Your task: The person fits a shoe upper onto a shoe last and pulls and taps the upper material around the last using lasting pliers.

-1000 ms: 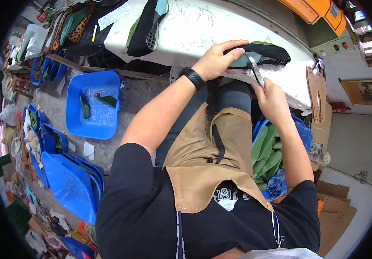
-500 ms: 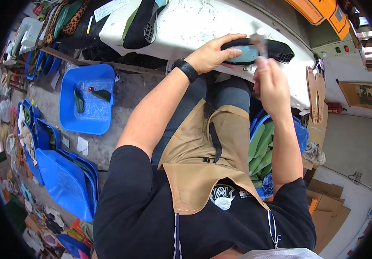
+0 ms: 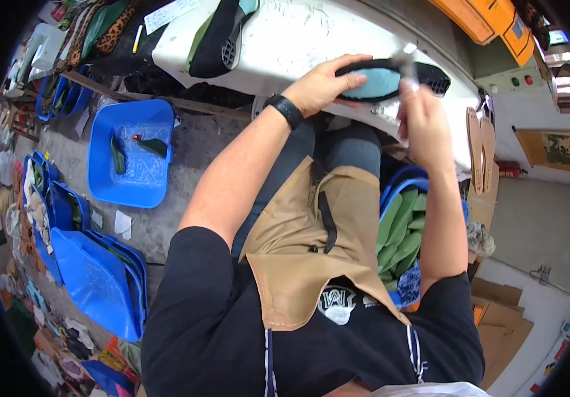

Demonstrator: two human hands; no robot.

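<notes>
A black shoe upper with a light blue insole area point(image 3: 379, 84) lies at the near edge of the white worktable point(image 3: 298, 33). My left hand point(image 3: 325, 85) grips its left end, thumb on top and fingers on the far side. My right hand point(image 3: 424, 116) is closed round the handle of a metal tool point(image 3: 407, 61), perhaps a hammer, whose blurred head is over the shoe's right half. Whether the tool touches the shoe cannot be told. Another black and green shoe piece point(image 3: 215, 45) rests on the table to the left.
A blue bin point(image 3: 129, 182) with two green pieces stands on the floor at left, near stacked blue bins point(image 3: 93, 278). Green pieces point(image 3: 401, 228) fill a bin by my right leg. Tan soles point(image 3: 480, 149) hang at the table's right end. An orange box point(image 3: 490, 23) is at upper right.
My right hand and the tool have risen from the shoe's near side to above it. The shoe has tilted, showing more of its light blue face. My left hand still holds it.
</notes>
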